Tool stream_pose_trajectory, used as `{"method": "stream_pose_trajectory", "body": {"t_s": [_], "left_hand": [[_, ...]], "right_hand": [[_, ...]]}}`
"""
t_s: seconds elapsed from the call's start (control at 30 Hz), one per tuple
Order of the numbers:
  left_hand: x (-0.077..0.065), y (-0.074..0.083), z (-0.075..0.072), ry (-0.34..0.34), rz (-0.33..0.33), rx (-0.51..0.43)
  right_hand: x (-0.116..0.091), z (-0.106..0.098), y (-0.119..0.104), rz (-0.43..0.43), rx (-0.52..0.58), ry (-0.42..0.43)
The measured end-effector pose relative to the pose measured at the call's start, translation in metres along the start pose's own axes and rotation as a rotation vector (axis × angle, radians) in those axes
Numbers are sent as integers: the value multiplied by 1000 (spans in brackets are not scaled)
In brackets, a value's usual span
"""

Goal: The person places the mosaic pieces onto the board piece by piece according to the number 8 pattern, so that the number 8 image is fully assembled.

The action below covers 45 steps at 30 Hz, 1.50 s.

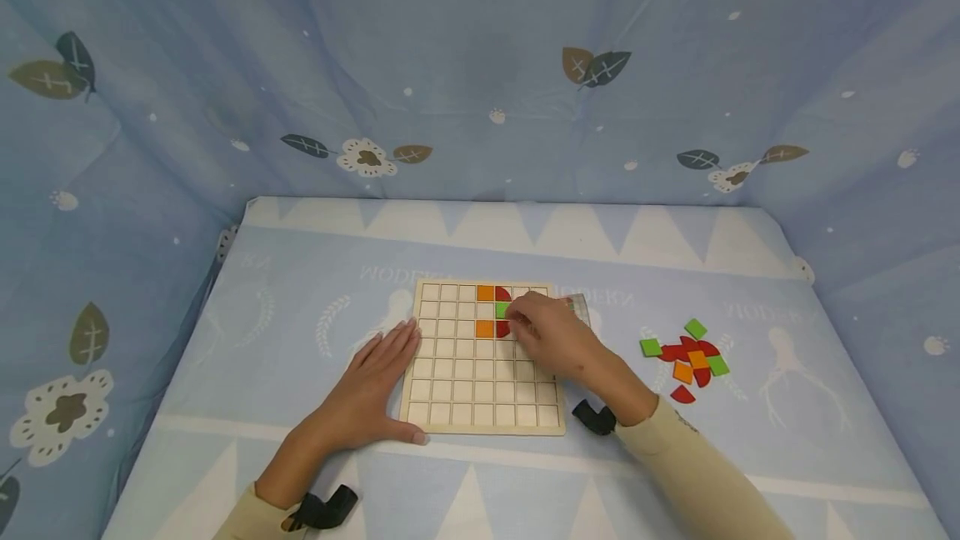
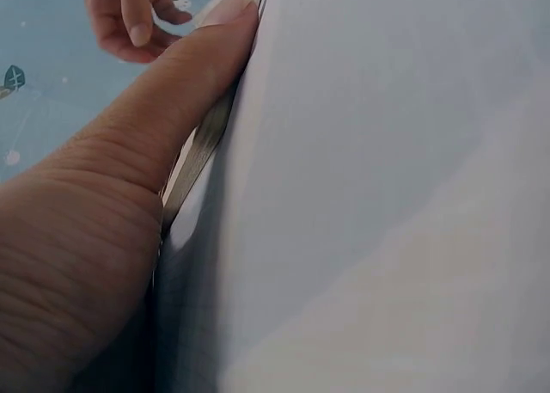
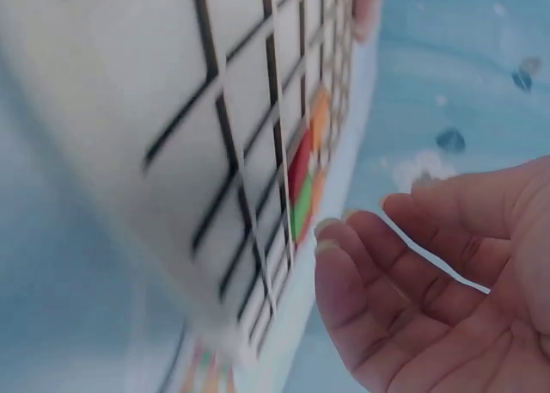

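Note:
A wooden grid board (image 1: 463,370) lies flat on the table, with two orange squares (image 1: 485,329), a green square (image 1: 501,310) and two red quarter-circle pieces (image 1: 502,294) in its far-middle cells. My left hand (image 1: 366,398) rests along the board's left side, fingers spread and fairly straight; its thumb (image 2: 185,88) lies at the near corner. Above the board's right half is my right hand (image 1: 551,336), close to the green and lower red pieces. In the right wrist view its fingers (image 3: 344,294) bend loosely, apart from the thumb, with nothing visible between them.
Right of the board lies a loose pile of red, orange and green pieces (image 1: 697,359). A printed card (image 1: 580,307) shows partly behind the right hand, by the board's far right edge. Black wrist pieces (image 1: 330,508) hang at both cuffs. Patterned blue cloth (image 1: 480,73) surrounds the table.

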<state>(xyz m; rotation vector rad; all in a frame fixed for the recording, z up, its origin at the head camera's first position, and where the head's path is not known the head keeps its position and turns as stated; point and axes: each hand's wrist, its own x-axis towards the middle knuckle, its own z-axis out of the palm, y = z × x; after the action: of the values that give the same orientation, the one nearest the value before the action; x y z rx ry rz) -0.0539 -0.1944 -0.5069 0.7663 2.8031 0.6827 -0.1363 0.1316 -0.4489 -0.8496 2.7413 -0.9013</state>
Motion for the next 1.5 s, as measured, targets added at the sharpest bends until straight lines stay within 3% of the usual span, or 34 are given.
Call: {"method": "stream_pose_trajectory", "body": {"t_s": [0.3,0.53,0.67,0.9,1.03,1.23,1.5], "left_hand": [[0,1,1,45,30,0],[-1,0,-1,-18,-9,1],[-1,-1,-1,-18,-8,0],[2,0,-1,-16,-13,-12],[1,-1,0,-28,-28,-8],[2,-1,0,-19,-24,-11],[1,-1,0,-22,-27,-13]], "right_hand": [[-49,-46,29,132,48,104],[-87,-69,48,224,63,159],[-107,-83,59,262,74,138],[-139,-105,81,347,-8,85],[-153,-103,89,407,-29,74],[-168,-82,96,436,-66,32],[-176,-67,94,545,-106,-7]]}}
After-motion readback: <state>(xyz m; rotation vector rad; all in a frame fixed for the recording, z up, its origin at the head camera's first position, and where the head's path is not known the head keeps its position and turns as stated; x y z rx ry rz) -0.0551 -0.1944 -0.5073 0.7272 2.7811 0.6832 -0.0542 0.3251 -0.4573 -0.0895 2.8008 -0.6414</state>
